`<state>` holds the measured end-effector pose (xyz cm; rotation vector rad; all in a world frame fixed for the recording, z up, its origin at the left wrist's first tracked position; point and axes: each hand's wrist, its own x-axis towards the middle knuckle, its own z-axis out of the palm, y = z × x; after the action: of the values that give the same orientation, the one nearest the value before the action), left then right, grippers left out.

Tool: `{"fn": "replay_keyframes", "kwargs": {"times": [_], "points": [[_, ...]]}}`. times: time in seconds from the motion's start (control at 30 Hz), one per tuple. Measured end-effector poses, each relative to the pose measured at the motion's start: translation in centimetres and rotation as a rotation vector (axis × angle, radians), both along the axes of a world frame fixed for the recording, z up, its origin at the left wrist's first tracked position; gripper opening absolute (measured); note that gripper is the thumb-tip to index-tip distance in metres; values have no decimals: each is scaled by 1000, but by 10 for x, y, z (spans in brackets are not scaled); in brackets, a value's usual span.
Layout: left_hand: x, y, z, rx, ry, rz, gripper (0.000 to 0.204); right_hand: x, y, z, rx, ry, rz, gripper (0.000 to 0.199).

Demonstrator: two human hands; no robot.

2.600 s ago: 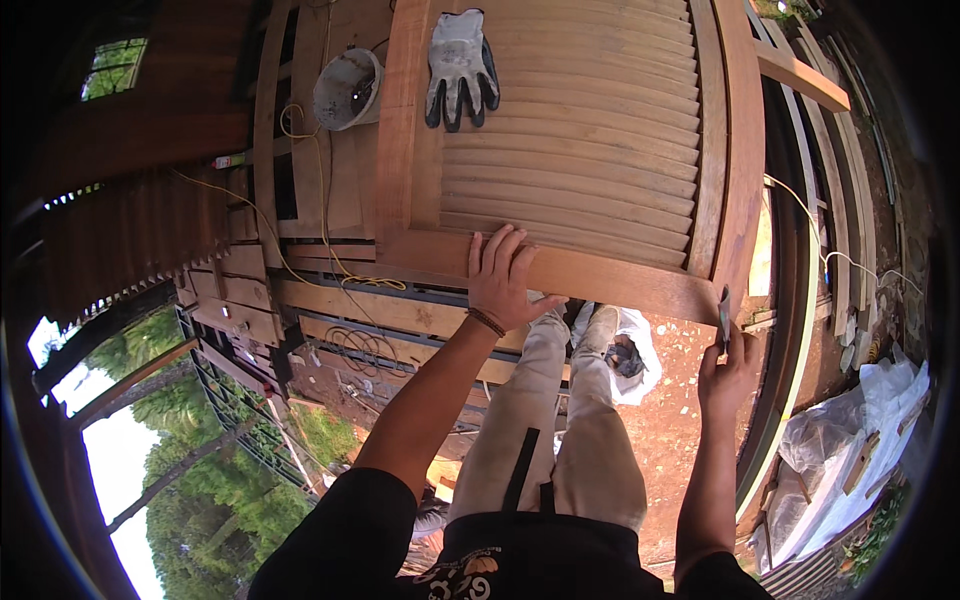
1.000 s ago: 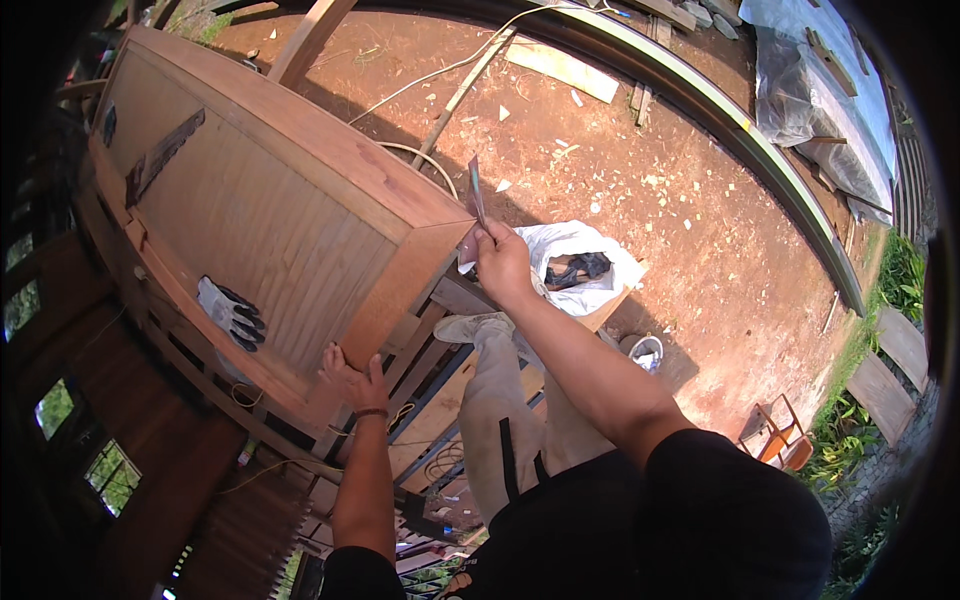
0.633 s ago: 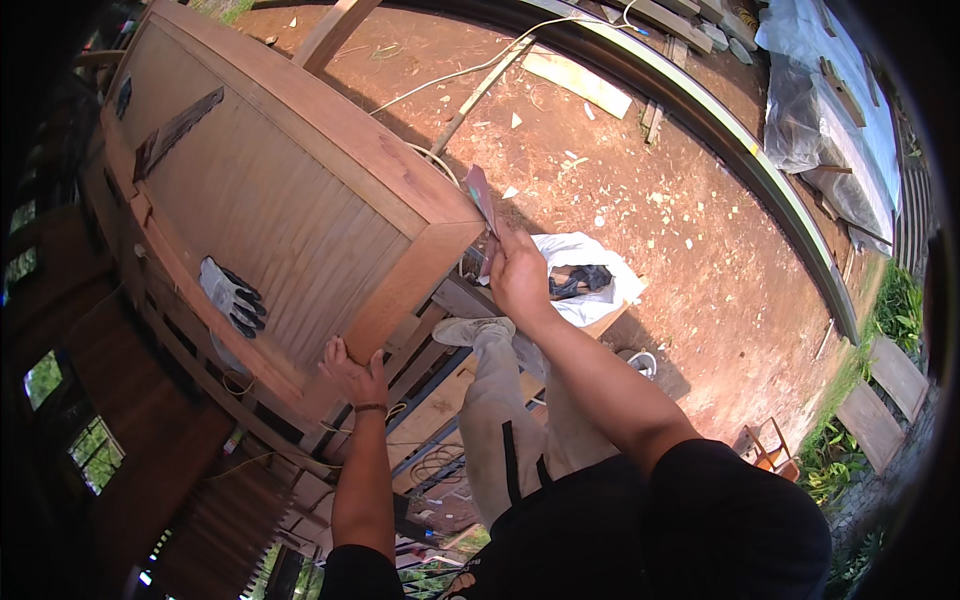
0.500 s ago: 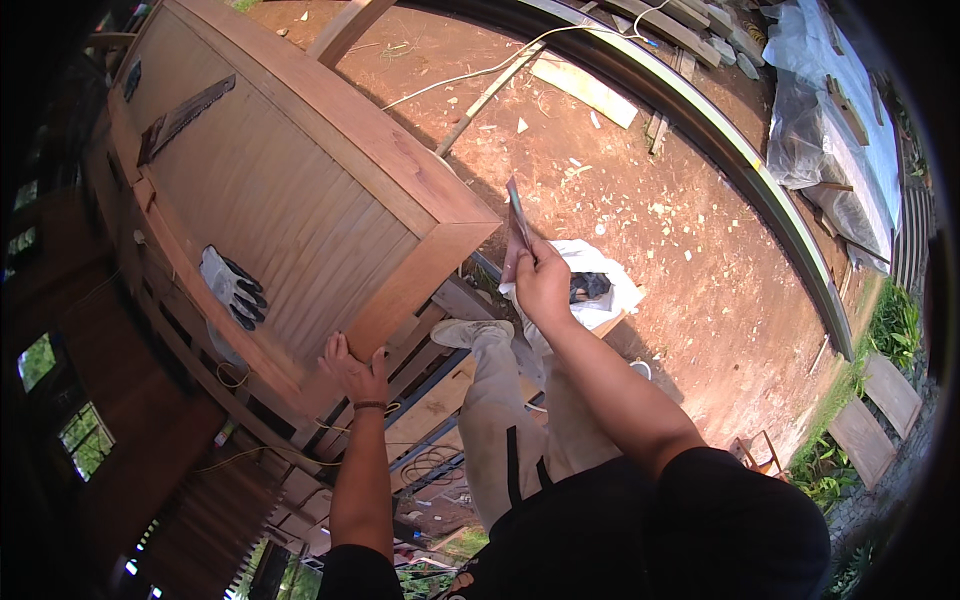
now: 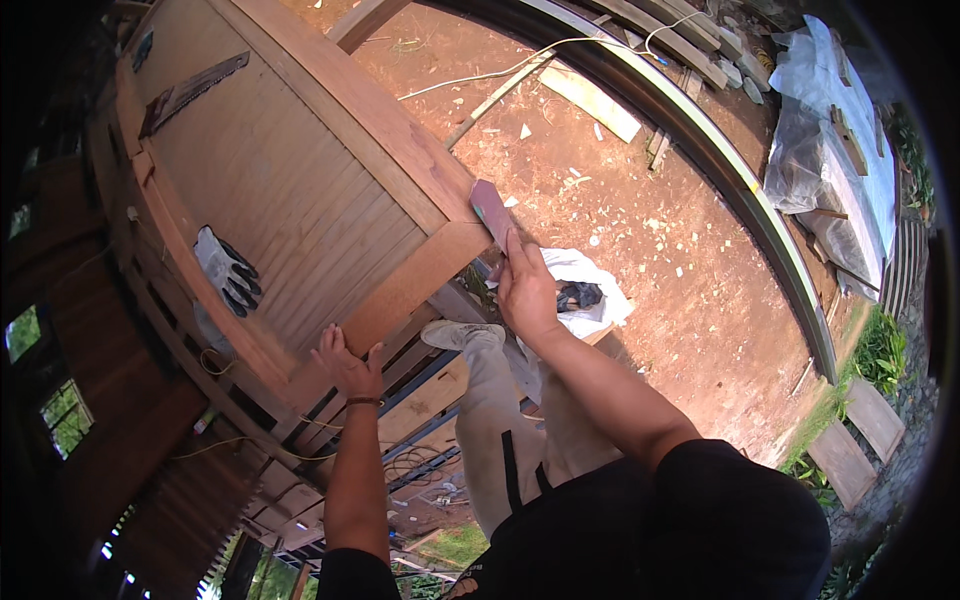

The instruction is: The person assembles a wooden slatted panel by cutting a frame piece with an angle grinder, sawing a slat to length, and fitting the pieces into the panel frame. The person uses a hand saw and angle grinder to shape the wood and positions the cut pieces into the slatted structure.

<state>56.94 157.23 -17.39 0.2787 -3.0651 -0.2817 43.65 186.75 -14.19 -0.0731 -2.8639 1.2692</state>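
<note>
My right hand (image 5: 526,293) grips a narrow reddish-brown strip that looks like folded sandpaper (image 5: 492,215). Its far end lies against the outer corner of a wooden panel frame (image 5: 455,245), or just beside it; I cannot tell if they touch. On the near end of the same frame rests my left hand (image 5: 347,365), fingers apart and holding nothing. Inside the frame is a plywood panel (image 5: 310,190). A grey and black work glove (image 5: 228,270) lies over the frame's left rail, and a handsaw (image 5: 193,92) lies farther up the panel.
Below my right hand stands an open white sack (image 5: 600,315) with dark material inside. Wood scraps dot the reddish dirt ground (image 5: 690,290). A long dark beam (image 5: 790,230) curves past on the right, and a thin cable (image 5: 500,72) crosses at the top. Plastic sheeting (image 5: 830,130) covers a pile.
The sandpaper has turned from edge-on to showing its flat face, and my right hand has moved left toward the frame corner. My left hand stays on the frame; the view has shifted slightly.
</note>
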Motion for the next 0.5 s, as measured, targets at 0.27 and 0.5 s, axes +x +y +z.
{"fn": "replay_keyframes", "kwargs": {"times": [0.27, 0.5], "points": [[1, 8, -3, 5, 9, -8, 73, -41, 48, -4, -218, -243, -49, 35], [0, 11, 4, 45, 12, 65, 75, 20, 87, 35, -30, -325, 448, 34]]}}
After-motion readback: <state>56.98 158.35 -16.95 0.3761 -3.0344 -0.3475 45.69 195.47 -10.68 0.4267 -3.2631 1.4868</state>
